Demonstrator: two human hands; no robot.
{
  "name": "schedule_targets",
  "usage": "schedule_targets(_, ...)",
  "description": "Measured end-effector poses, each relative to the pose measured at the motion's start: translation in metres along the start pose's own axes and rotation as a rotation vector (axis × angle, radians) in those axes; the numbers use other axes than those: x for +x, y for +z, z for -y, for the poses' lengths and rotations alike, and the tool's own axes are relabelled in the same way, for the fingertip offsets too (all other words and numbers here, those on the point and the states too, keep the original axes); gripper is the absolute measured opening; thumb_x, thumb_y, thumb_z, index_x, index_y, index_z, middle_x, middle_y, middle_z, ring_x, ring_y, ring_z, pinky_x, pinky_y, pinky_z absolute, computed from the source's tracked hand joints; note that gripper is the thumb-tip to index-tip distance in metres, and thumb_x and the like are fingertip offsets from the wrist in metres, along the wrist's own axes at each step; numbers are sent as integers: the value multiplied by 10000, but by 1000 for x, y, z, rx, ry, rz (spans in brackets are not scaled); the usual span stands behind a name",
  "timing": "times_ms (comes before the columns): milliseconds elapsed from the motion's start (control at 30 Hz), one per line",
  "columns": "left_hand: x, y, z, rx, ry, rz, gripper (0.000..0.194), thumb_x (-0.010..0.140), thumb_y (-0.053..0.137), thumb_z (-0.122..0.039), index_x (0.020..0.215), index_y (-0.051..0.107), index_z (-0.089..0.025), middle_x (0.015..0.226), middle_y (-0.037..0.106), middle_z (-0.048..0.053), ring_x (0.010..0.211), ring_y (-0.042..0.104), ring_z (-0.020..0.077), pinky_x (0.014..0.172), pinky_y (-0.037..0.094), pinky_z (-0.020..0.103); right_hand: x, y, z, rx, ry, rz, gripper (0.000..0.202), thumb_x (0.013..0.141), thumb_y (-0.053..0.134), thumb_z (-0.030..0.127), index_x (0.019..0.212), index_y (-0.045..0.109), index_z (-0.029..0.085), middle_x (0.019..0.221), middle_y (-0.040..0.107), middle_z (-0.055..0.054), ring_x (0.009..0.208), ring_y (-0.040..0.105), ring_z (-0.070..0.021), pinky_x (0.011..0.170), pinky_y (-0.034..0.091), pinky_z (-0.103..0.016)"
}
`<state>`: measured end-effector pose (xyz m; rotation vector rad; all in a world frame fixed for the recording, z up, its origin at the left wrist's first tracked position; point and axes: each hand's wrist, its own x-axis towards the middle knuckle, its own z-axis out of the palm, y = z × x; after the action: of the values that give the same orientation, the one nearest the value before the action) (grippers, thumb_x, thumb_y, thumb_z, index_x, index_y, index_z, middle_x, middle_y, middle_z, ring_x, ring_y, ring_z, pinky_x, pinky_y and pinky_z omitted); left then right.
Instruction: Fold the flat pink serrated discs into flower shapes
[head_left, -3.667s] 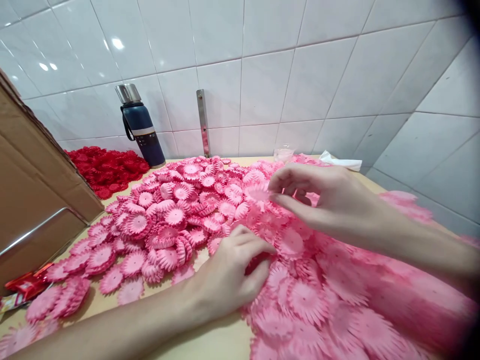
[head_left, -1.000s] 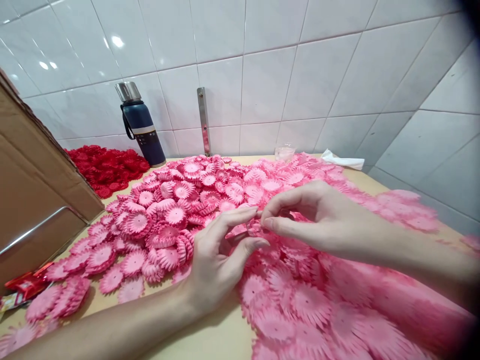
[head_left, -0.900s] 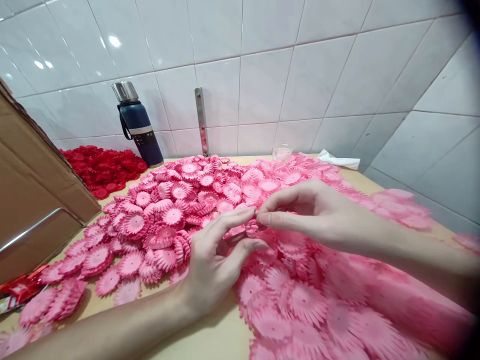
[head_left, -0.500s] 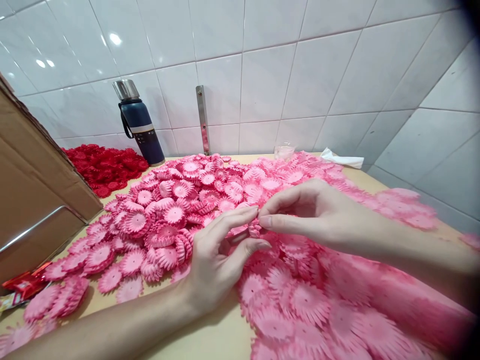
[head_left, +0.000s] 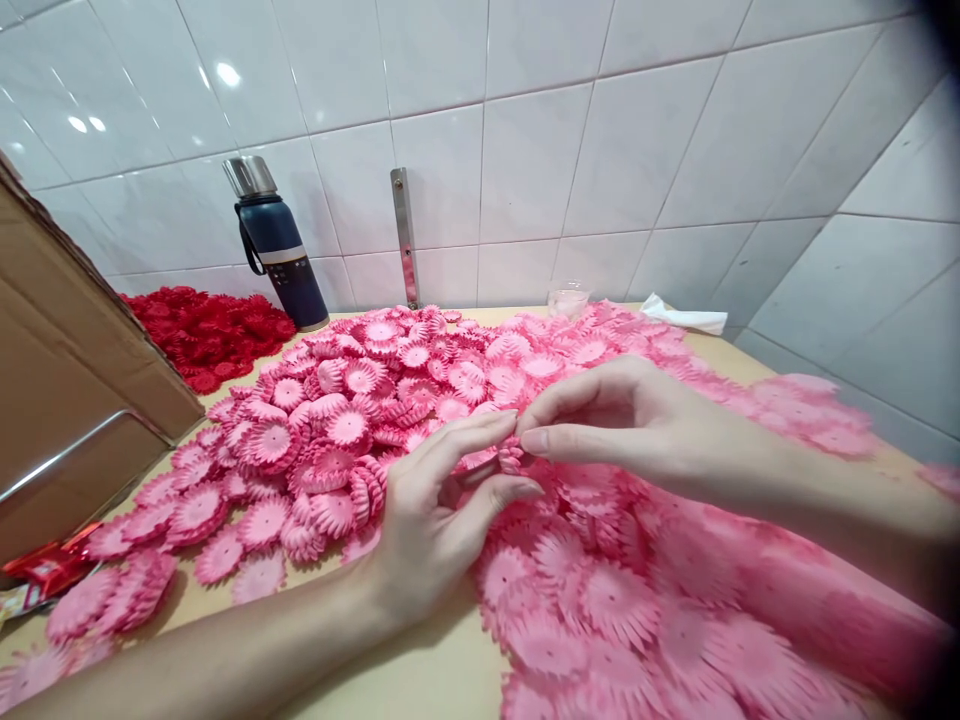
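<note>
Between my two hands is a small pink paper flower (head_left: 511, 458), partly covered by fingers. My left hand (head_left: 435, 520) grips it from the left, thumb below and fingers above. From the right, my right hand (head_left: 626, 420) pinches its fringed edge with thumb and forefinger. Behind and to the left lies a heap of pink flowers (head_left: 349, 428) with curled-up petals. Under my right forearm and towards me spread flatter, paler pink fringed discs (head_left: 619, 603), each with a small hole at the centre.
A dark blue flask (head_left: 277, 245) stands against the tiled wall, beside a red flower pile (head_left: 210, 335). On the left is a cardboard box (head_left: 67, 370), with a red wrapper (head_left: 52, 565) below. A clear cup (head_left: 568, 298) and white tissue (head_left: 682, 315) sit at the back.
Almost nothing differs. My right thumb and fingers have shifted very slightly at the flower's edge, while my left hand keeps its place.
</note>
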<state>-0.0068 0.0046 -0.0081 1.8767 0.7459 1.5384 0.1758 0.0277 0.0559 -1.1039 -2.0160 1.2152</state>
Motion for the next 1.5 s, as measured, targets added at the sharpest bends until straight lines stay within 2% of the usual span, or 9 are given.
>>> schedule_targets(133,0,0,-1,16,-3,-7,355,766,704,-92,1099,664,-210,1104,694,60,1023,655,183,884,580,296,0,0,-1,-3,-2,1,138,796,641,295,803,735,195,806,716,-31,730,633,-168,633,484,-260)
schedule_targets(600,0,0,-1,-12,-15,3,369,767,702,-86,1112,658,-209,1106,689,59,1021,651,173,867,580,269,0,0,-3,18,6,4,111,782,662,275,816,737,201,808,717,-23,722,632,-158,637,489,-255)
schedule_targets(900,1,0,-2,-28,-13,9,368,771,694,-78,1112,656,-210,1105,690,55,1021,653,176,865,582,276,0,-1,0,34,14,11,156,781,662,324,808,744,193,814,720,-39,731,640,-175,637,503,-274)
schedule_targets(1500,1,-1,0,-38,-3,29,382,777,685,-67,1129,643,-206,1122,679,53,1037,643,164,872,571,253,-1,0,1,48,25,22,120,785,663,293,793,740,201,781,708,-18,702,617,-148,619,479,-249)
